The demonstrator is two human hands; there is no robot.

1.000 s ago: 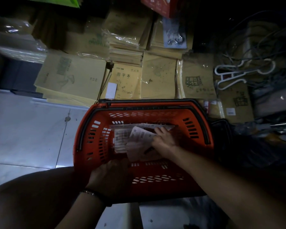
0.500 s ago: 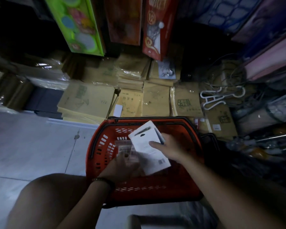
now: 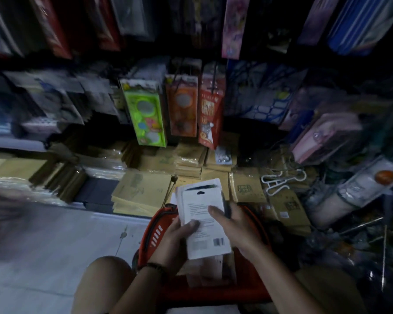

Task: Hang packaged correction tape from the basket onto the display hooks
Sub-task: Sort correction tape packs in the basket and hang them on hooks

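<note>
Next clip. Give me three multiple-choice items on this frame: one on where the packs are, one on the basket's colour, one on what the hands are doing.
1. Where is the stack of white packs?
A. Lying on the floor tiles
B. Held above the basket
C. Hanging on a hook

2. What colour is the basket?
A. Blue
B. White
C. Red-orange

3. How is the stack held?
A. By both the left hand and the right hand
B. By one hand alone
C. By no hand

Answers: B, the stack is raised over the basket's rim; C, its slotted walls are red-orange; A, a thumb of each hand lies on the front card.
</note>
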